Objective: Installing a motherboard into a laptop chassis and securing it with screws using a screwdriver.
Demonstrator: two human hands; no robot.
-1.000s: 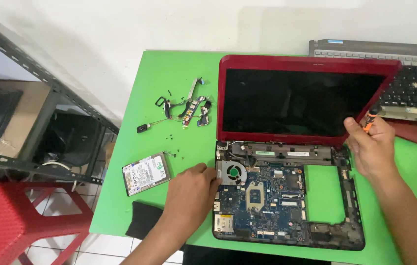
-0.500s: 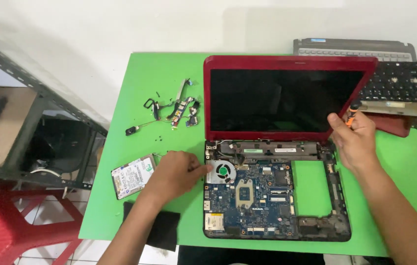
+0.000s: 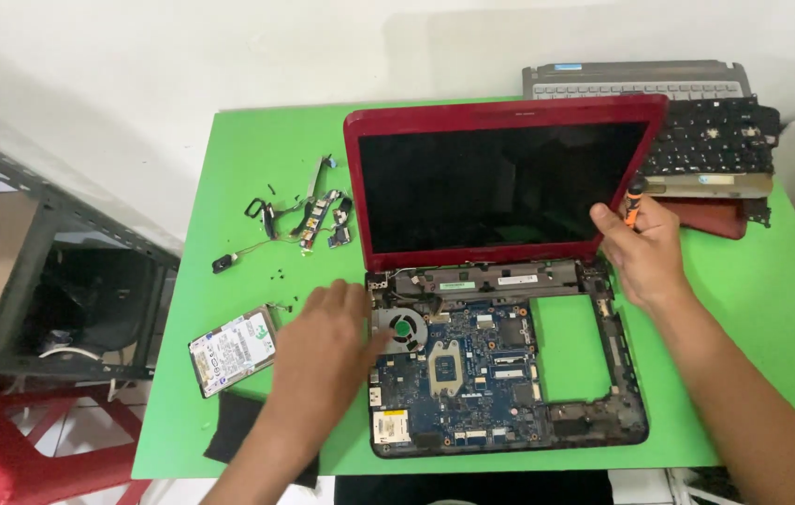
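A red laptop (image 3: 500, 178) stands open on the green table (image 3: 248, 159), its base stripped so the blue motherboard (image 3: 472, 374) and a round fan (image 3: 402, 329) show. My left hand (image 3: 323, 341) hovers over the table next to the base's left edge, near the fan, fingers spread and holding nothing. My right hand (image 3: 643, 251) rests by the right hinge and grips an orange-handled screwdriver (image 3: 632, 208), whose tip is hidden.
A hard drive (image 3: 232, 348) lies at the left front, a black pad (image 3: 234, 425) below it. Small boards and cables (image 3: 309, 220) with loose screws lie to the left of the screen. A removed keyboard (image 3: 711, 140) and grey palmrest (image 3: 636, 79) sit at the back right. A metal shelf (image 3: 42, 234) stands to the left.
My left hand has slid along the laptop base's left edge and now sits by the fan. The right hand stays by the hinge. The camera has shifted, so the laptop sits lower in view.
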